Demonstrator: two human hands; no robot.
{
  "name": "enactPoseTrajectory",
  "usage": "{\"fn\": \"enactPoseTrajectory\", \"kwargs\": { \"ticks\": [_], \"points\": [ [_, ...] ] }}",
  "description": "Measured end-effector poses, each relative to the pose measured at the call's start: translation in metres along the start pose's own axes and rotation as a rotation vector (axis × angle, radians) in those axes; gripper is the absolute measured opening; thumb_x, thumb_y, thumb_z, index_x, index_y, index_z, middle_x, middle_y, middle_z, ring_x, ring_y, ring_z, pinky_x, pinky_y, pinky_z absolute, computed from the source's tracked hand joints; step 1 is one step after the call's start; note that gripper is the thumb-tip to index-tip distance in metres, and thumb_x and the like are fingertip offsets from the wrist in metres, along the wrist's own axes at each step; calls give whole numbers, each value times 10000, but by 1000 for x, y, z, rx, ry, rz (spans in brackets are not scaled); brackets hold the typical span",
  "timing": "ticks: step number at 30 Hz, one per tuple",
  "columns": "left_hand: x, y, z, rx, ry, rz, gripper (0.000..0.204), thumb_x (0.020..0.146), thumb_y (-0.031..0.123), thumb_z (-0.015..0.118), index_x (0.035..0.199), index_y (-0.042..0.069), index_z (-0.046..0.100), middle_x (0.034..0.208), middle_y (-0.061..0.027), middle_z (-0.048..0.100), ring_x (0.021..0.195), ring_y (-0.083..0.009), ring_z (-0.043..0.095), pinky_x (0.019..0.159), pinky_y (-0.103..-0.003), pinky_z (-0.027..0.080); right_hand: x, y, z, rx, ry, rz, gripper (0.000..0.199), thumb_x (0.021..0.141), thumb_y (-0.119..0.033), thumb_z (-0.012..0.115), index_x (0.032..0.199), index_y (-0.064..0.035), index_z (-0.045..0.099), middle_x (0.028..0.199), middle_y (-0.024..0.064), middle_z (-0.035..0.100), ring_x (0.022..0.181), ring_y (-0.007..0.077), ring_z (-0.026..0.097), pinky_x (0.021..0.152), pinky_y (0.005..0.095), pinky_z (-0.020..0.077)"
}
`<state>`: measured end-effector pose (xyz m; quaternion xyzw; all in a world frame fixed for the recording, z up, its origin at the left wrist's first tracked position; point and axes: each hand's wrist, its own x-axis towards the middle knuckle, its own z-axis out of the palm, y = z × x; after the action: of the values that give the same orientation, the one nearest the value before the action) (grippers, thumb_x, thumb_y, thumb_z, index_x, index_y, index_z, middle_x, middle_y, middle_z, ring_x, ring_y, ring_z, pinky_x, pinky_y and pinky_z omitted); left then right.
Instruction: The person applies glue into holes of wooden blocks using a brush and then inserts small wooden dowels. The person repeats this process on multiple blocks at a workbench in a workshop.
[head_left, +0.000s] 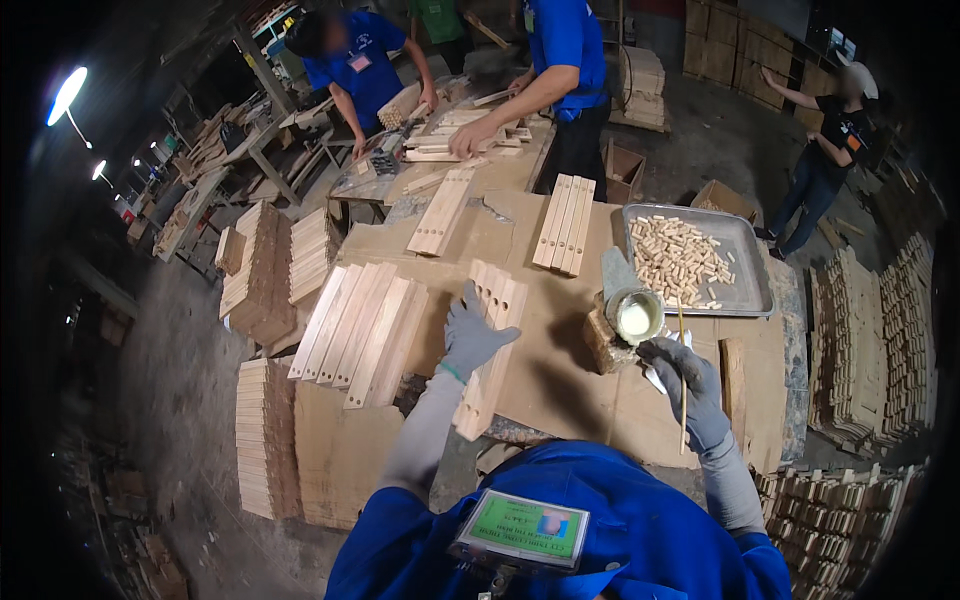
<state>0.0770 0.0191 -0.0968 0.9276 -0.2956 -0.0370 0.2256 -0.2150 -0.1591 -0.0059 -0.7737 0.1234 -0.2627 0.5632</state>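
Fingers of our gloved left hand (472, 335) lay spread flat, gripping nothing, pressing down on drilled wooden slats (490, 345) lying on the cardboard-covered bench (560, 370). Our gloved right hand (690, 385) was closed around a thin stick (683, 375) just beside a tin of pale glue (634, 316). We judged gluing the holes was in hand; next came dipping the stick, then dowels from the metal tray (752, 290).

A woodworking shop: stacks of cut wooden slats (268, 440) everywhere, a metal tray of dowels (690, 262), workers in blue shirts (566, 40) at benches.
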Motion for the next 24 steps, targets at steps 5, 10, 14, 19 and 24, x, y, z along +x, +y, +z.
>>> {"fn": "enactPoseTrajectory", "kwargs": {
  "ticks": [5, 10, 14, 19, 24],
  "points": [
    [-41, 53, -64, -289, 326, 427, 1239, 559, 385, 812, 1402, -68, 23, 1244, -298, 353, 1151, -449, 385, 973, -501, 332, 50, -39, 27, 107, -31, -81, 342, 926, -73, 508, 1244, 46, 465, 1167, 160, 592, 1097, 209, 564, 926, 274, 438],
    [-72, 59, -39, -267, 383, 630, 1188, 581, 367, 797, 1387, -77, 45, 1293, -291, 352, 1161, -445, 411, 970, -505, 338, 98, -31, 77, 571, -149, -64, 445, 933, -81, 498, 1339, 41, 364, 1358, 177, 433, 1270, 209, 408, 1025, 279, 349],
    [-82, 34, 15, -316, 188, 609, 982, 691, 324, 730, 1398, -13, 137, 1345, -244, 375, 1234, -404, 398, 1049, -502, 261, 106, -20, 85, -160, -384, -333, 438, 966, -181, 424, 1373, -29, 373, 1388, 179, 398, 1291, 278, 387, 1050, 318, 326],
    [-83, 57, 8, -409, 357, 550, 1228, 560, 363, 813, 1376, -108, 25, 1282, -281, 347, 1145, -417, 425, 945, -495, 356, 93, -14, 94, -193, -249, -299, 470, 916, -206, 426, 1361, -54, 403, 1390, 203, 386, 1293, 325, 376, 1058, 368, 322],
    [-73, 75, 5, -434, 360, 580, 1150, 599, 305, 785, 1380, -137, 67, 1386, -285, 282, 1275, -402, 348, 1043, -460, 318, 89, 17, 82, -495, -104, -510, 430, 919, -110, 406, 1343, -44, 413, 1413, 152, 375, 1337, 288, 315, 1096, 351, 256]
  ]
}}
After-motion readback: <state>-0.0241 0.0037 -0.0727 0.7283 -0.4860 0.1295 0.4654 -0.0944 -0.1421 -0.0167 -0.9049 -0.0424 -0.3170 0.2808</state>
